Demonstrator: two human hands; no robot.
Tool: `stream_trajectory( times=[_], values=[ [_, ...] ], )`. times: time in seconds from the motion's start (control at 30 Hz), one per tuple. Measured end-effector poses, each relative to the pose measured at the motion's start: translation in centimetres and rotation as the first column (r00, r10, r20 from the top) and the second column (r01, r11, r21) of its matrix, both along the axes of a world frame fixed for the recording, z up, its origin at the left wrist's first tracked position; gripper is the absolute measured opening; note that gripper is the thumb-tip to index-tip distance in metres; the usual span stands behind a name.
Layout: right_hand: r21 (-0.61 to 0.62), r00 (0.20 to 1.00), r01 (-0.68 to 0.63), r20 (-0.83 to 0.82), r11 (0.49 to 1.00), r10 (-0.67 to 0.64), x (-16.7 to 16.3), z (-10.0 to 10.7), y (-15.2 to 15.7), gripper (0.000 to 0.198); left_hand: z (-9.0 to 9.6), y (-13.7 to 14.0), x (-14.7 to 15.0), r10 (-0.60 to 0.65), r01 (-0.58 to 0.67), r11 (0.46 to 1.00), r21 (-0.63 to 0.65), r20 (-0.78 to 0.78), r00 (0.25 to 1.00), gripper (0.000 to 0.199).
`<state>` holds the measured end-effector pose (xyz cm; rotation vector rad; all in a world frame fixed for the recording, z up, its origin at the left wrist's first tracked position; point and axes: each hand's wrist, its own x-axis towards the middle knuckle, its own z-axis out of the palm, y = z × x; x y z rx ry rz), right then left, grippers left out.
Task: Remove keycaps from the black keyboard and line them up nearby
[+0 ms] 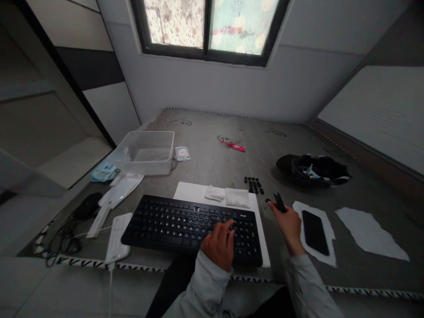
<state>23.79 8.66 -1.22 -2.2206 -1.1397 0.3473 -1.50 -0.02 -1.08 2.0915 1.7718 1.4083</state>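
A black keyboard [168, 225] lies near the front edge, and many key positions on it show bare round spots without caps. Over its right part is my left hand [218, 245], fingers curled with thumb and index close together; whatever lies between them is hidden. To the right of the keyboard, my right hand [287, 223] is raised and closed round a short black stick-like tool [280, 202]. A small black piece, like a keycap [267, 200], shows at its fingertips. Several loose black keycaps [253, 184] sit in rows behind the keyboard.
A white sheet [185, 190] under the keyboard bears folded tissues [236, 197]. Rightward are a phone [314, 232] on a tissue, another tissue [372, 234] and a cap [314, 170]. Leftward are a clear bin [149, 168], power strip [118, 238], mouse [88, 205] and cables. A red wrapper [233, 144] lies farther back.
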Motion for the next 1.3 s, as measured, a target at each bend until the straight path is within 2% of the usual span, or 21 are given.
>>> stream_trajectory(
  times=[0.1,0.27,0.4,0.57,0.73,0.93,1.3],
  values=[
    [-0.115,0.994,-0.064,0.086,0.991,0.074,0.5,-1.2,2.7,0.050,0.0,0.0,0.0,0.001,-0.001,1.000,0.004,0.017,1.000,0.025],
    [-0.265,0.959,-0.148,0.198,0.953,0.204,0.5,-1.4,8.8,0.050,0.0,0.0,0.1,-0.006,0.007,0.999,-0.038,0.018,1.000,0.024],
    [-0.311,0.949,-0.140,0.230,0.940,0.217,0.2,-1.9,13.0,0.045,-0.1,0.0,0.1,-0.008,0.009,0.998,-0.059,0.014,1.000,0.025],
    [-0.331,0.938,-0.137,0.260,0.934,0.230,-0.2,-3.3,16.2,0.042,-0.3,0.0,0.2,-0.010,0.011,0.996,-0.084,0.010,1.000,0.025],
    [-0.334,0.929,-0.149,0.276,0.931,0.247,-0.3,-4.6,17.8,0.039,-0.4,0.0,0.3,0.004,-0.002,0.996,-0.090,0.017,1.000,0.025],
    [-0.341,0.918,-0.157,0.297,0.927,0.264,0.0,-5.8,18.3,0.037,-0.3,0.0,0.3,-0.002,0.004,0.996,-0.094,0.025,1.000,0.025],
    [-0.352,0.919,-0.153,0.294,0.924,0.264,-0.1,-6.2,18.4,0.040,-0.3,0.2,0.3,-0.006,0.009,0.997,-0.083,0.040,0.999,0.025]
  ],
)
